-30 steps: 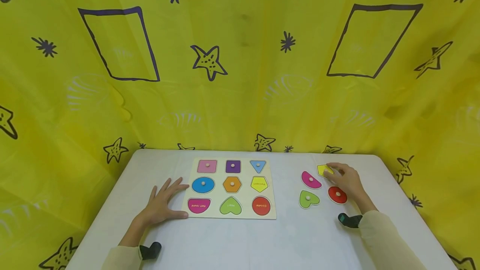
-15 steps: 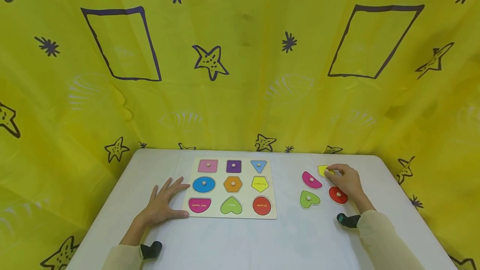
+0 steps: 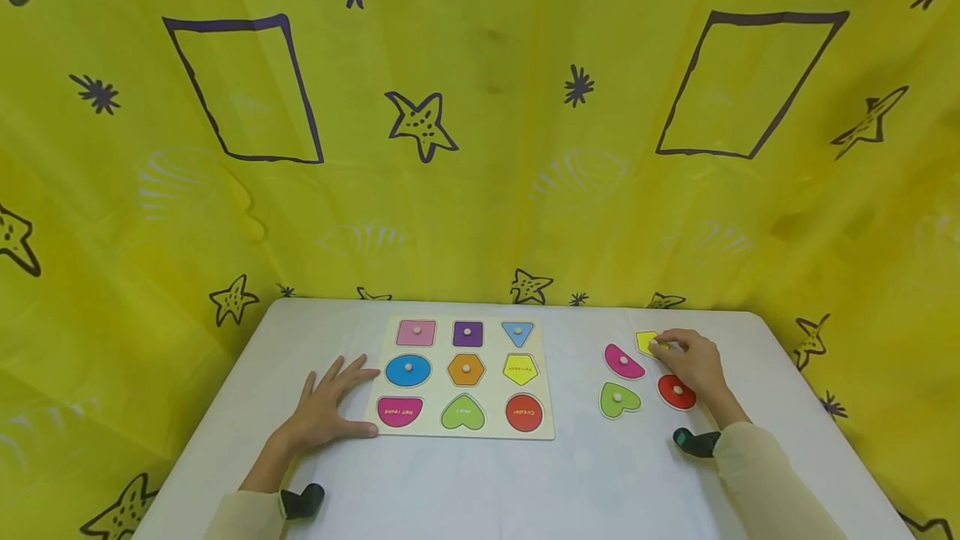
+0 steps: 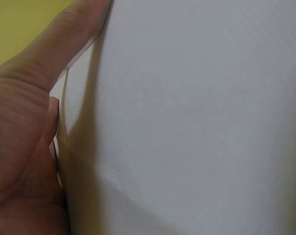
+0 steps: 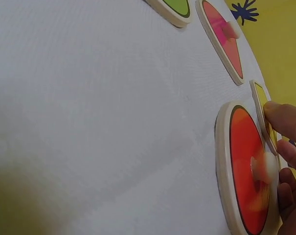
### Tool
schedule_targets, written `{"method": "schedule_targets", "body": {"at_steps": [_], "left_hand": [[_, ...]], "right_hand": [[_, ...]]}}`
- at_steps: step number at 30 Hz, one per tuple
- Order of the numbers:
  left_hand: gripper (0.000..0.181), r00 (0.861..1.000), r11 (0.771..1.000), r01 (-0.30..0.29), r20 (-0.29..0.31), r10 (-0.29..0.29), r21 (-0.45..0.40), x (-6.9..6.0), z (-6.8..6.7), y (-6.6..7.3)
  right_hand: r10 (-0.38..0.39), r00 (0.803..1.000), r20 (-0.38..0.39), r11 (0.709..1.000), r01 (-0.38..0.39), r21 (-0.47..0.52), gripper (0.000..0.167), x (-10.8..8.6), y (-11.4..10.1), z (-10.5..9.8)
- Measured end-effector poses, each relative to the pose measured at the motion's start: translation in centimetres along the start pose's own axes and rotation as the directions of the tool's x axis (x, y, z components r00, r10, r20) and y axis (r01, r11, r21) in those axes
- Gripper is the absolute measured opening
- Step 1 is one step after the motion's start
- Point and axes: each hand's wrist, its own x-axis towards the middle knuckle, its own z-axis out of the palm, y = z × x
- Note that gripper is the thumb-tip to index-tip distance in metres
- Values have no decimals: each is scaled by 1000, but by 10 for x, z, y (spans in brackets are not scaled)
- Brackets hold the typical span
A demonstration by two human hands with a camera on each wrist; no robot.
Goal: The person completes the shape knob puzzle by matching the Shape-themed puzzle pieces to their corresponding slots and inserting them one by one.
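Note:
A white puzzle board [image 3: 436,427] lies on the table. My left hand [image 3: 324,407] rests at its left side with fingers spread; the thumb and a fingertip touch the board's edge. At the right, my right hand [image 3: 692,362] pinches the yellow pentagon puzzle piece [image 3: 644,342] by its knob, which the fingers hide. That piece lies on the cloth. Close to the hand is a red circle piece [image 3: 676,392] with a white knob, large in the right wrist view. A pink half-round piece [image 3: 624,361] and a green heart piece [image 3: 618,401] lie to the left.
Knobbed pieces sit in the board, including a blue oval [image 3: 397,370] and an orange hexagon [image 3: 467,379]. Printed recesses without pieces include the yellow pentagon recess [image 3: 521,368] and red circle recess [image 3: 523,412]. A yellow curtain [image 3: 480,215] hangs behind the white table [image 3: 480,490].
The whole view has shifted very slightly. My right hand stays at the yellow pentagon piece, its fingers drawn in a little; my left hand has not moved.

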Motion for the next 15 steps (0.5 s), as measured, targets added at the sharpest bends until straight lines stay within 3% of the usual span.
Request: {"method": "schedule_targets", "body": {"at_steps": [15], "left_hand": [[92,1000,1000,16,13,-16,-3,1,-2,1]], "right_hand": [[-27,998,-50,1000,27,-2,33,3,2,2]]}}
